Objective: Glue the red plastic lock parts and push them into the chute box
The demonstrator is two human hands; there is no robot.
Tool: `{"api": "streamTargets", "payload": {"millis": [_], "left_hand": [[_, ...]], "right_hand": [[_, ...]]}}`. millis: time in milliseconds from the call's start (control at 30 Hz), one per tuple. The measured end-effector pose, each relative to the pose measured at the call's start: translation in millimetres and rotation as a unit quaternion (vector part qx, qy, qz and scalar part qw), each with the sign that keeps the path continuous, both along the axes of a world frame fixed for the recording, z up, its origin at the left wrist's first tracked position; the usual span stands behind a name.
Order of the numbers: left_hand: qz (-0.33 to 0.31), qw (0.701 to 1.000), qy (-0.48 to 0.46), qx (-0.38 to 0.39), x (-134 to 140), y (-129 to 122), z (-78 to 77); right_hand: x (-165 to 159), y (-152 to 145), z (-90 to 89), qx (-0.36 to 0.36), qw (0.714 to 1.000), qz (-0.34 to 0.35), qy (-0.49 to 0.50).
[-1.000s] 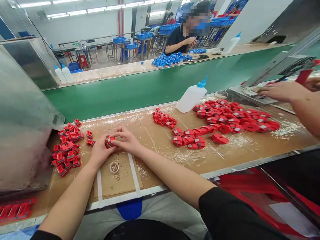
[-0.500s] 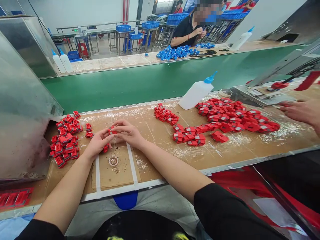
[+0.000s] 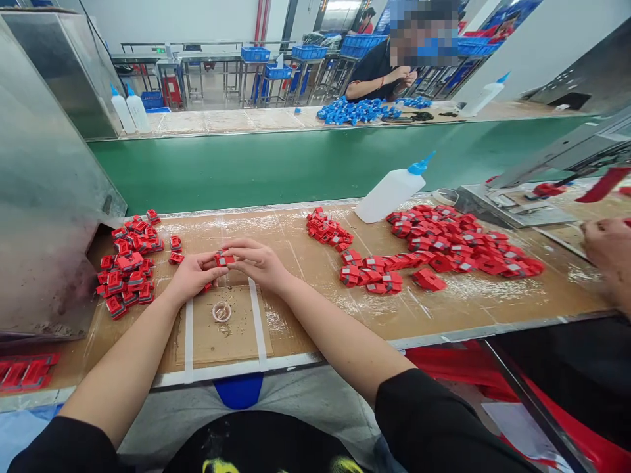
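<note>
Between my two hands is a small red plastic part (image 3: 225, 260) with a pale grey patch on its face. My left hand (image 3: 193, 276) grips its left side, and the fingers of my right hand (image 3: 259, 264) close on its right side. Another red piece shows partly under my left hand. Below my hands, a small round clear cup (image 3: 221, 312) sits on a cardboard pad (image 3: 231, 345) taped down with white strips. A heap of red parts (image 3: 131, 263) with grey edges lies to the left of my left hand.
Assembled red parts (image 3: 458, 240) spread over the table's right side, beside a tilted white bottle (image 3: 389, 197) with a blue nozzle. Another person's hand (image 3: 608, 253) is at the far right, near a metal press (image 3: 517, 203). A green belt (image 3: 266, 167) runs behind; a metal housing (image 3: 44, 197) stands left.
The red part between my hands has turned so that its patched face shows more. The other person's hand at the right has moved lower, and the camera view has shifted slightly.
</note>
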State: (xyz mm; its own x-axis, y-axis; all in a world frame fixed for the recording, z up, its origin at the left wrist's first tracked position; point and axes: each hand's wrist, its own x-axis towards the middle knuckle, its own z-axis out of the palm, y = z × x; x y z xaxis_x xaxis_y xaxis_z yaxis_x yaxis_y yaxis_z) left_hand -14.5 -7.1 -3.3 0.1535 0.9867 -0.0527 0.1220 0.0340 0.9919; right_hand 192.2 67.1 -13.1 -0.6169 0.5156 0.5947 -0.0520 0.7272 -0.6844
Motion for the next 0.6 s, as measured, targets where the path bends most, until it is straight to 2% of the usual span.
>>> {"api": "streamTargets", "payload": {"millis": [167,300,433,533,600], "left_hand": [[-0.017,0.999,0.031,0.009,1,-3,4.7],[-0.007,0.999,0.039,0.022,-3,-3,2.6],[0.006,0.996,0.078,0.044,-2,-2,3.8],[0.029,0.989,0.124,0.069,2,-4,8.3],[0.054,0.983,0.154,0.083,4,-6,11.1]], "right_hand": [[3,-3,2.8,0.078,0.996,-0.004,-0.031],[0,-3,-2.8,0.127,0.990,-0.009,-0.060],[0,-3,-3.4,0.129,0.987,-0.003,-0.095],[2,-7,5.6,0.127,0.983,0.035,-0.125],[2,-10,11.3,0.116,0.985,0.028,-0.128]]}}
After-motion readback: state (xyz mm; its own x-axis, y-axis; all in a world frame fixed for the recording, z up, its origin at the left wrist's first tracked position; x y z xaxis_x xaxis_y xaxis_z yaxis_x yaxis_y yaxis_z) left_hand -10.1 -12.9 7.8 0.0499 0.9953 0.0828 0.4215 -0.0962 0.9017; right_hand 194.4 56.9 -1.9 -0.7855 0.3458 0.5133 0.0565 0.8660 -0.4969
